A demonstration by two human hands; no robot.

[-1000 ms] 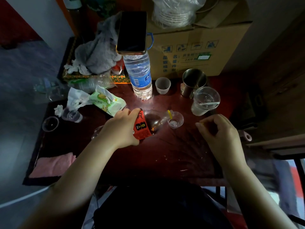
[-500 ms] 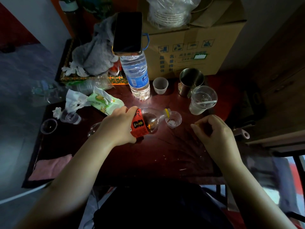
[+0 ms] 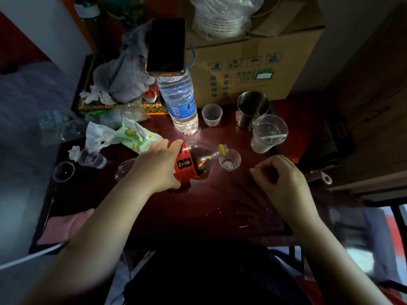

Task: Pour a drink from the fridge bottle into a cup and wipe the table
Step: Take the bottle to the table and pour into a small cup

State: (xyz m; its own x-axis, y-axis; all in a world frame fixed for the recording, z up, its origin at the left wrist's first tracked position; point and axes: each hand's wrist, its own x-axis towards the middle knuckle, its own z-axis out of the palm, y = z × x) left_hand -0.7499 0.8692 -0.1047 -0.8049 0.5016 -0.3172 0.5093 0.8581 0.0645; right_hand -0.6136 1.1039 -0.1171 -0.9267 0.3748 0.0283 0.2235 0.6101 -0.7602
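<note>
red-labelled bottle (image 3: 186, 168), yellow neck ring (image 3: 224, 149), dark red table (image 3: 220, 205), pink cloth (image 3: 63, 225), blue-labelled water bottle (image 3: 182, 106)

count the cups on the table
6: a cup at the bottle's mouth, a pale cup by the water bottle, a steel mug, a lidded cup beside it, two clear cups at the left. Clutter may hide more.

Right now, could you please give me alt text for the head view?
The left hand grips a red-labelled bottle tipped nearly flat, its mouth at a small clear cup on a dark red table. The right hand is curled beside the cup; whether it holds anything is unclear. A pink cloth lies at the table's near left corner.
</note>
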